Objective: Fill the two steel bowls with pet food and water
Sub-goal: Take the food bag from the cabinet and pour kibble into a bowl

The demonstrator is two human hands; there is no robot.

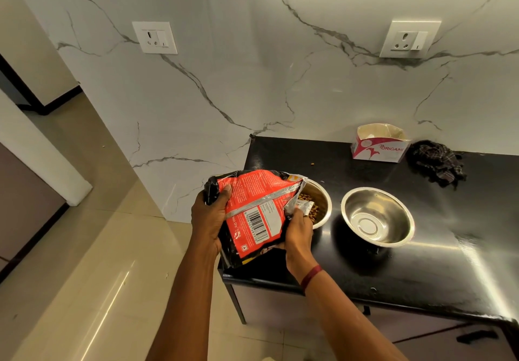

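Both hands, left hand [207,220] and right hand [299,232], clutch the food bag [252,214], tipped over the left bowl [323,206] (kibble already inside). The right bowl [377,216] on the table [449,262] sits empty; water likely comes next.

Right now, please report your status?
Both hands, left and right, hold red food bag. Kibble in left steel bowl. Right steel bowl empty. Nothing blocking.

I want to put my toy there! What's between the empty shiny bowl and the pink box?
Nothing: in the head view, only bare black countertop lies between the empty steel bowl and the Origami box. A dark cloth sits off to the right.
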